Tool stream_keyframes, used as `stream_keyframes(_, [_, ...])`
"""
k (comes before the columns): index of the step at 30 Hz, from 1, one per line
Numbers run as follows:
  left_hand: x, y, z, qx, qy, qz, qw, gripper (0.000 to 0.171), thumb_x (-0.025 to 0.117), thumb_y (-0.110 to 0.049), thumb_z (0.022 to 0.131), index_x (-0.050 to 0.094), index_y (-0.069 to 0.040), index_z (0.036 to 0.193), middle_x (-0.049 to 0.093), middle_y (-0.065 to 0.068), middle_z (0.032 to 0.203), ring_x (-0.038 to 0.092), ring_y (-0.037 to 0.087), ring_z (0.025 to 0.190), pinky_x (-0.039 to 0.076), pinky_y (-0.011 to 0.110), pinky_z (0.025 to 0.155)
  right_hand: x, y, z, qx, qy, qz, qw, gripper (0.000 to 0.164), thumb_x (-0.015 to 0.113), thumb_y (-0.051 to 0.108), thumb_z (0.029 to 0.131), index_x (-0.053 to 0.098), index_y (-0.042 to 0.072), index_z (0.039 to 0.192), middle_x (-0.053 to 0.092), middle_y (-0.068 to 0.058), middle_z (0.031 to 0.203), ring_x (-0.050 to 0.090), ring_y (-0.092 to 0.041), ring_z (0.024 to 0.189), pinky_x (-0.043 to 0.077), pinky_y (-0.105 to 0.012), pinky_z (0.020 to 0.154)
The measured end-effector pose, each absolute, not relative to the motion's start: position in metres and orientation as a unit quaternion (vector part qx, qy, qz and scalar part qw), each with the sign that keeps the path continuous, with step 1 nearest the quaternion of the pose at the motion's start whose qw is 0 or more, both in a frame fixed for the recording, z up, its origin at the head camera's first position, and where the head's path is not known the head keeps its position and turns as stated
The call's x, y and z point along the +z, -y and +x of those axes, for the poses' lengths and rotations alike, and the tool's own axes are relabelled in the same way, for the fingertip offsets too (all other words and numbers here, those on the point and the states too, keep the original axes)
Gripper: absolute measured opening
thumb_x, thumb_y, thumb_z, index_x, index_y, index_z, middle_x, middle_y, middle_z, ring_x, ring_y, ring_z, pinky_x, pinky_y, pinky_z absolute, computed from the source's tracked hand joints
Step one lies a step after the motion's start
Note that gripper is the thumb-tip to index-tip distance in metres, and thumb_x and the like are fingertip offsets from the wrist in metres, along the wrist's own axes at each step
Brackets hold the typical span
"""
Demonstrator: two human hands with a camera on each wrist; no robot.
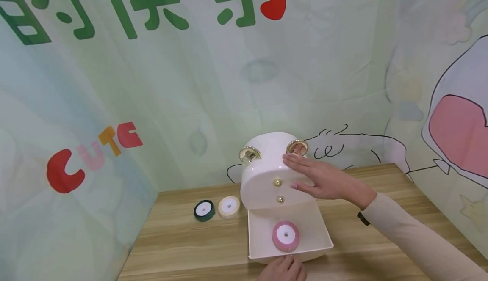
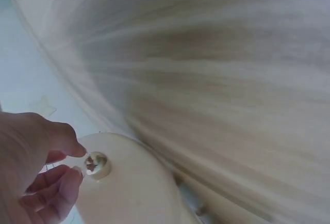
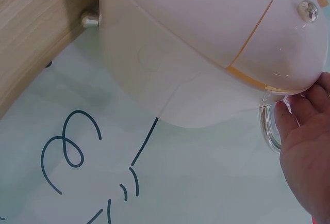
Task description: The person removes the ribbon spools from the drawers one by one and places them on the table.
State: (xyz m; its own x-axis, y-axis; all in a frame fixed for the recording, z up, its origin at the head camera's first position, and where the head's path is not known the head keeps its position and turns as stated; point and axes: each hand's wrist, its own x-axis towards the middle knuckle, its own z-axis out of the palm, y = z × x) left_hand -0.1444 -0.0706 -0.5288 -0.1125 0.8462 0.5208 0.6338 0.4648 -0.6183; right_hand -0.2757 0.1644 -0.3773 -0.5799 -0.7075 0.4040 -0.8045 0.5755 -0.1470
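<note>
A white rounded box [image 1: 263, 183] with round gold-rimmed ears stands on the table, its bottom drawer [image 1: 263, 247] pulled out. Inside the drawer lies a pink ribbon spool [image 1: 280, 245]. My left hand [image 1: 284, 269] is at the drawer front. In the left wrist view its thumb and bent fingers meet the edge of a gold knob [image 2: 97, 165]; whether they pinch it is unclear. My right hand [image 1: 324, 178] rests with extended fingers against the box's upper right side, below one ear [image 1: 297, 147]. In the right wrist view its fingertips [image 3: 289, 110] touch the rim.
Left of the box, a dark green ribbon spool [image 1: 204, 210] and a cream one [image 1: 229, 207] lie side by side on the wooden table [image 1: 179, 247]. A printed cloth backdrop [image 1: 183, 103] hangs close behind the box and along both sides. Two more gold knobs [image 1: 277, 183] sit on the box front.
</note>
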Motion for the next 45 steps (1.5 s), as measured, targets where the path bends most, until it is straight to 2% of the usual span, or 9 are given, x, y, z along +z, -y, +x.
stream_keyframes(7, [-0.507,0.071,-0.141,0.077,0.775,-0.507,0.370,0.022,0.073,-0.047,0.086,0.067,-0.027,0.083,0.056,-0.013,0.082,0.052,-0.002,0.072,0.038,0.007,0.057,-0.378,-0.165,-0.276,0.159,0.875,0.431,0.152,0.070,0.068,0.040,0.100,0.043,0.013,0.160,0.042,-0.004,0.168,0.043,-0.028,0.155,0.050,-0.048,0.114])
stream_keyframes(13, [-0.484,0.069,-0.147,-0.019,0.795,-0.482,0.368,0.022,0.089,-0.025,0.072,0.068,-0.022,0.077,0.056,-0.011,0.078,0.053,0.000,0.067,0.042,0.008,0.055,-0.378,-0.164,-0.275,0.161,0.877,0.429,0.146,0.071,0.068,0.040,0.100,0.043,0.013,0.161,0.041,-0.004,0.169,0.042,-0.028,0.156,0.049,-0.049,0.116])
stream_keyframes(16, [-0.471,0.070,-0.153,-0.041,0.810,-0.475,0.342,0.022,0.091,-0.024,0.071,0.072,-0.023,0.081,0.058,-0.011,0.080,0.058,0.002,0.070,0.046,0.010,0.056,-0.377,-0.164,-0.276,0.161,0.873,0.435,0.154,0.070,0.068,0.039,0.101,0.043,0.013,0.160,0.042,-0.005,0.168,0.043,-0.029,0.155,0.049,-0.050,0.115])
stream_keyframes(23, [-0.442,0.074,-0.170,-0.117,0.856,-0.472,0.176,0.020,0.087,-0.020,0.079,0.078,-0.019,0.097,0.072,-0.010,0.096,0.067,0.000,0.088,0.050,0.007,0.078,-0.377,-0.164,-0.277,0.158,0.865,0.444,0.172,0.067,0.067,0.036,0.101,0.045,0.011,0.159,0.045,-0.007,0.167,0.045,-0.031,0.153,0.050,-0.051,0.113])
stream_keyframes(29, [-0.425,0.073,-0.190,-0.086,0.878,-0.460,0.101,0.016,0.086,-0.021,0.081,0.079,-0.023,0.095,0.071,-0.011,0.088,0.062,-0.002,0.078,0.043,0.008,0.068,-0.376,-0.164,-0.276,0.163,0.870,0.439,0.157,0.068,0.067,0.038,0.102,0.043,0.012,0.160,0.042,-0.005,0.168,0.043,-0.030,0.155,0.049,-0.050,0.114])
stream_keyframes(32, [-0.420,0.071,-0.199,-0.059,0.887,-0.454,0.057,0.025,0.088,-0.025,0.079,0.079,-0.024,0.102,0.072,-0.010,0.093,0.062,-0.001,0.082,0.043,0.009,0.070,-0.376,-0.164,-0.276,0.162,0.871,0.437,0.156,0.069,0.068,0.038,0.101,0.043,0.012,0.160,0.042,-0.005,0.169,0.042,-0.029,0.155,0.049,-0.050,0.115])
stream_keyframes(37, [-0.417,0.067,-0.211,-0.019,0.895,-0.445,0.015,0.046,0.090,-0.030,0.076,0.077,-0.021,0.119,0.073,-0.007,0.106,0.065,0.001,0.091,0.048,0.011,0.076,-0.376,-0.164,-0.277,0.160,0.870,0.439,0.159,0.070,0.068,0.038,0.101,0.043,0.012,0.160,0.042,-0.005,0.169,0.042,-0.029,0.155,0.047,-0.050,0.117])
stream_keyframes(45, [-0.422,0.061,-0.222,0.023,0.885,-0.465,-0.025,0.051,0.090,-0.032,0.075,0.076,-0.020,0.122,0.072,-0.006,0.105,0.062,0.002,0.088,0.047,0.013,0.075,-0.377,-0.165,-0.277,0.157,0.869,0.441,0.161,0.070,0.068,0.038,0.101,0.043,0.012,0.160,0.042,-0.006,0.168,0.042,-0.030,0.155,0.047,-0.050,0.118])
